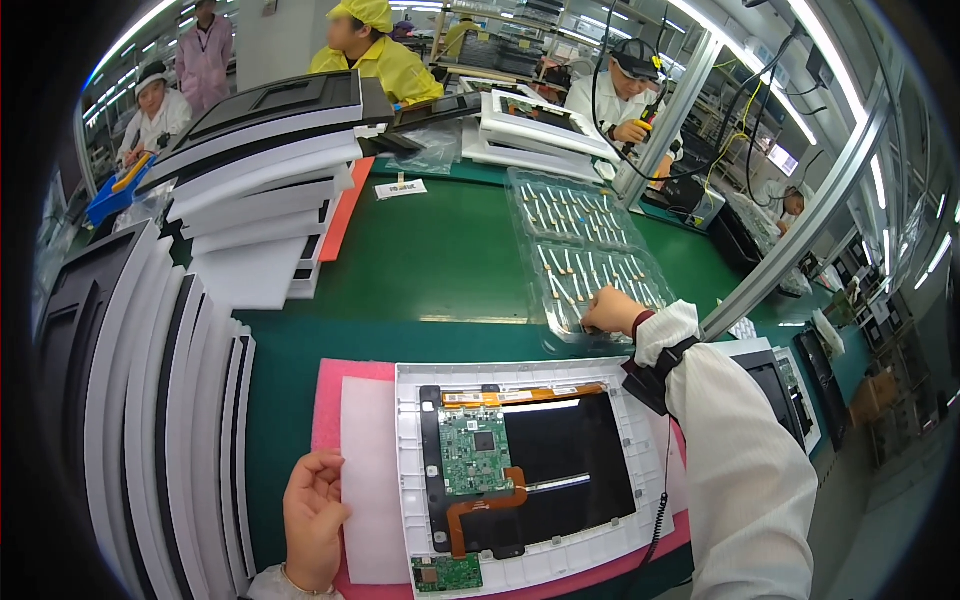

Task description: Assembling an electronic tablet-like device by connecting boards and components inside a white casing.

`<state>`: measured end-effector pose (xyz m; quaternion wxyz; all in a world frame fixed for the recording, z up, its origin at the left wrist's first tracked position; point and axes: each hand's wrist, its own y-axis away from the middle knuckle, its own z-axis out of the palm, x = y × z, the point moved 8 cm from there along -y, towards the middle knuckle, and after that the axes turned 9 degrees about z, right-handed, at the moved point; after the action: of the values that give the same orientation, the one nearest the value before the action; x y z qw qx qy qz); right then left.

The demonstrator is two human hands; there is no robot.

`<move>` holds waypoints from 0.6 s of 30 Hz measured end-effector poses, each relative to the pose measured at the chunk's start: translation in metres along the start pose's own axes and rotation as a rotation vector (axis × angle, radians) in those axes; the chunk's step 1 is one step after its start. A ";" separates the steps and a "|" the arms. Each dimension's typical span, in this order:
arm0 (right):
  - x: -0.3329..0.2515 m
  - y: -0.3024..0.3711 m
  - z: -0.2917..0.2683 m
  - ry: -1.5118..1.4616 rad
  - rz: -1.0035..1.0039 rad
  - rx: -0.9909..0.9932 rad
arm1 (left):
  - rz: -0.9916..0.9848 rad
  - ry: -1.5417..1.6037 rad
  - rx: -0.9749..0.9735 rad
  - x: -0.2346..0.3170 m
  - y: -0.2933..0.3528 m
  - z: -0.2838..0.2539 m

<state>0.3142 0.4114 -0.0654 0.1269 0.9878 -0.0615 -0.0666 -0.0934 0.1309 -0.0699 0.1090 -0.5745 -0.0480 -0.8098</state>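
My right hand (612, 310) reaches to the near part of a clear plastic tray (548, 318), its fingers pinched down among small white strip-like cables (560, 262) with tan ends. What lies between those fingertips is hidden. Loosely curled, my left hand (316, 520) rests beside the white foam sheet (372, 480), with nothing visible in it. In front of me lies a white plastic frame (408, 440) holding a black panel (570, 455). On the panel sit a green circuit board (470, 450) and an orange flex cable (453, 520); a smaller green board (450, 573) is at the near left corner.
Stacked white and black panels (180, 420) stand on the left, with more piled behind (270, 150). Pink foam (330, 400) lies under the frame. A metal post (800, 210) rises at right. Several co-workers (625, 90) are across the green bench (430, 270).
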 end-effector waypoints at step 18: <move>-0.001 0.055 -0.048 -0.569 -0.051 0.150 | 0.011 0.025 -0.073 0.005 -0.001 0.007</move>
<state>0.3146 0.3707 -0.0053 0.0294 0.9372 -0.0746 -0.3393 -0.0891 0.1330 -0.0629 0.0927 -0.5680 -0.0139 -0.8177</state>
